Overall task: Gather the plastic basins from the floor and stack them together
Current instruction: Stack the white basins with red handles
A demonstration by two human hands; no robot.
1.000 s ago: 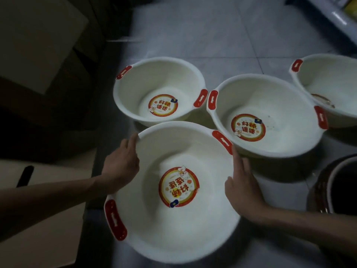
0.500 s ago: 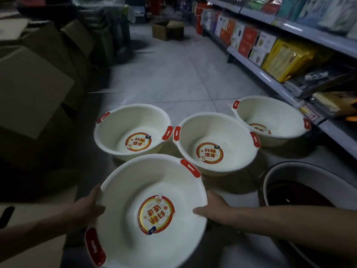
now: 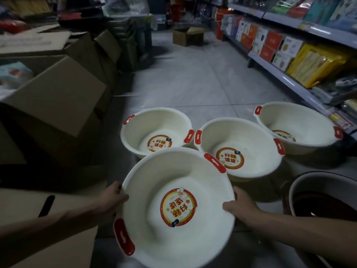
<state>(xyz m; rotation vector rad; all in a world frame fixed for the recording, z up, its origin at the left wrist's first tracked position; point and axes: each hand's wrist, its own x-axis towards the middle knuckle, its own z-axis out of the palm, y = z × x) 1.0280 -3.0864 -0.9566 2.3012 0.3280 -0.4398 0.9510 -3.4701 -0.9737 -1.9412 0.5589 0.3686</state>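
I hold a white plastic basin (image 3: 154, 225) with red handles and a round red-yellow sticker, lifted off the floor and tilted toward me. My left hand (image 3: 111, 198) grips its left rim; my right hand (image 3: 238, 206) grips its right rim, thumb over the edge. Three matching basins stand on the tiled floor beyond it: a small basin (image 3: 154, 124) at left, a middle basin (image 3: 249, 136) partly overlapped by the held one, and a far right basin (image 3: 297, 120) under the shelf.
Open cardboard boxes (image 3: 58, 97) line the left side. A dark red enamel basin (image 3: 324, 196) sits at the lower right. Store shelving (image 3: 289, 60) with packaged goods runs along the right. The tiled aisle (image 3: 183, 80) stretches ahead to a small carton (image 3: 187, 36).
The near basin has been raised from the floor between both hands and tilted toward me. My head has lifted, bringing the aisle and shelves into view.
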